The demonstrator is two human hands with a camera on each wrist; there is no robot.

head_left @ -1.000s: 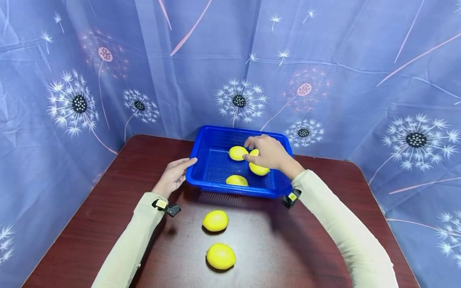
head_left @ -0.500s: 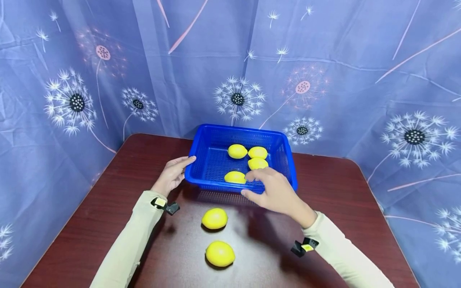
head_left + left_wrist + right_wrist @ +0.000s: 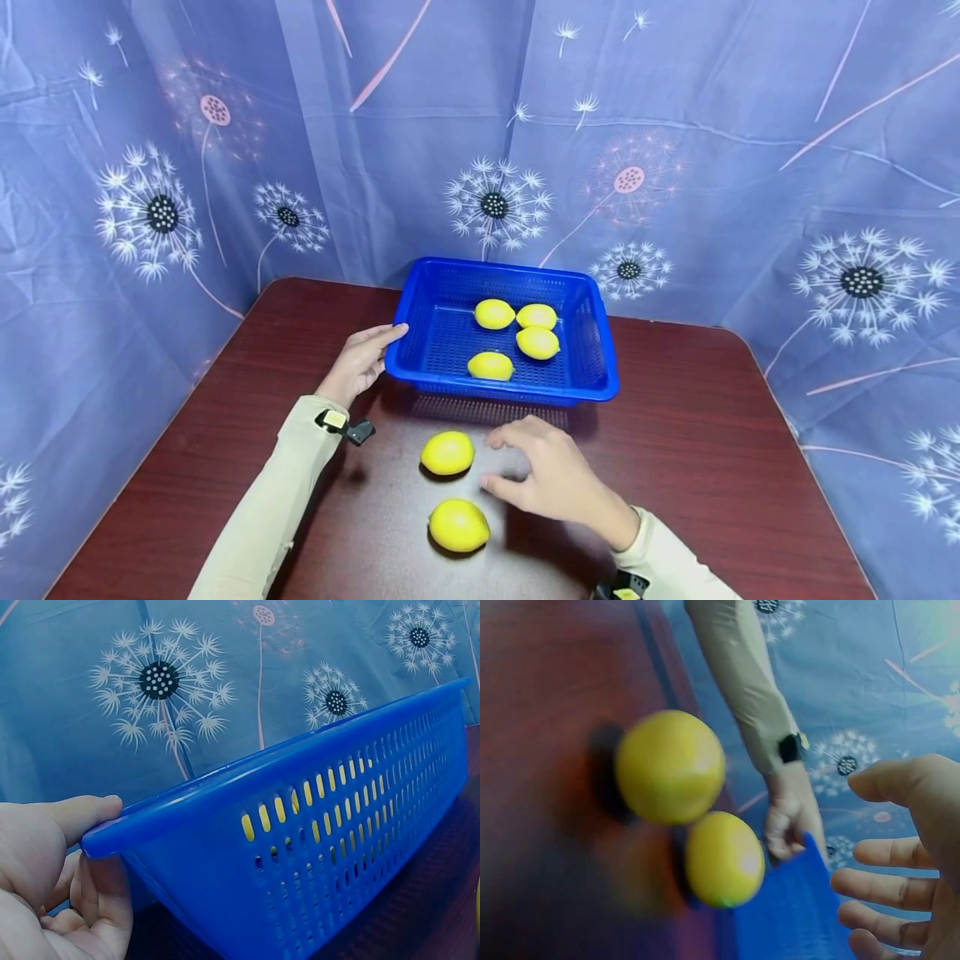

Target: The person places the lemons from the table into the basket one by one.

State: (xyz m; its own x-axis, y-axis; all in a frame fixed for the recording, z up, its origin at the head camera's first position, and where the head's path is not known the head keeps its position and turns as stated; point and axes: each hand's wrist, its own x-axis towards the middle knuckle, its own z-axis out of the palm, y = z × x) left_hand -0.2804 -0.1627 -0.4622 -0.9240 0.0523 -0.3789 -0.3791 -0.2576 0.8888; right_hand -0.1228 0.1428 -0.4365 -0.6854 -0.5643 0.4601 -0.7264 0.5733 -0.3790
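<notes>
My left hand (image 3: 358,365) grips the left rim of a blue plastic basket (image 3: 510,392), thumb on top and fingers curled beneath, as the left wrist view (image 3: 67,877) also shows. Inside the basket lie several yellow lemons (image 3: 494,314), one of them by the front wall. Two more lemons rest on the table in front: a farther lemon (image 3: 447,453) and a nearer lemon (image 3: 459,526). Just to the right of these two is my right hand (image 3: 551,471), thumb and fingers spread apart with nothing between them. In the right wrist view both table lemons (image 3: 671,766) sit beyond the fingertips.
The dark red-brown wooden table (image 3: 712,450) has rounded far corners. A blue curtain with dandelion print (image 3: 675,100) hangs behind it and at both sides. The basket stands near the table's back edge.
My right hand has drawn back from over the lemons in the basket, across its front rim, to beside the two table lemons. My left hand has kept its grip on the rim.
</notes>
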